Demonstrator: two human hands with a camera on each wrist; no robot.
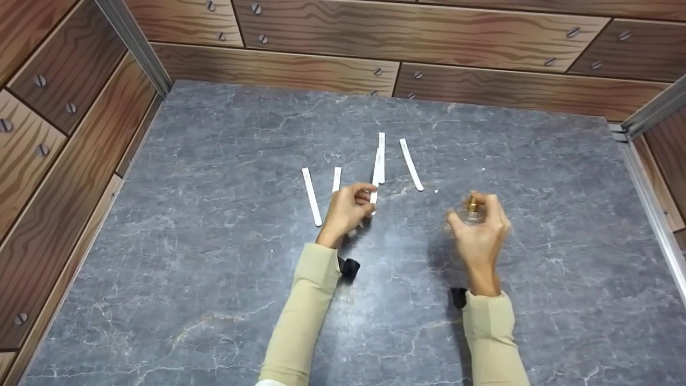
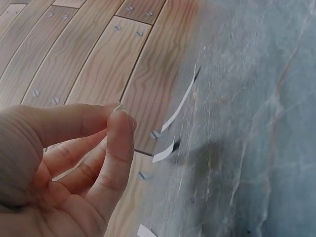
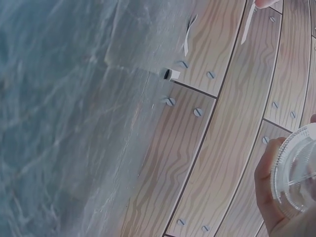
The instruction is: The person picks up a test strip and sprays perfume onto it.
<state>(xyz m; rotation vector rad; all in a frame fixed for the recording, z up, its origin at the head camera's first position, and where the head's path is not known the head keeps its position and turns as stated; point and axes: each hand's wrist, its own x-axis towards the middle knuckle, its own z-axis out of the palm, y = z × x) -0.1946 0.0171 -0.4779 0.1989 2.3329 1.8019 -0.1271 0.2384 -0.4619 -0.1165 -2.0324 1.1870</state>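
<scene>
My left hand [image 1: 348,209] pinches a white paper test strip [image 1: 377,166] between thumb and fingertips; in the left wrist view only its thin edge shows at the fingertips. The held strip overlaps another white strip [image 1: 382,140] in the head view. To the right, my right hand [image 1: 481,236] grips a small clear glass perfume bottle [image 1: 473,217] with a gold spray top [image 1: 472,202]. The right wrist view shows the ridged round base [image 3: 284,173] of this bottle, with fingers wrapped about it.
On the grey marbled table [image 1: 225,300] lie more white strips: one at the far left [image 1: 311,197], one partly hidden behind the left hand [image 1: 336,178] and one slanting right of centre [image 1: 411,165]. Wood-patterned panels [image 1: 321,67] border the table.
</scene>
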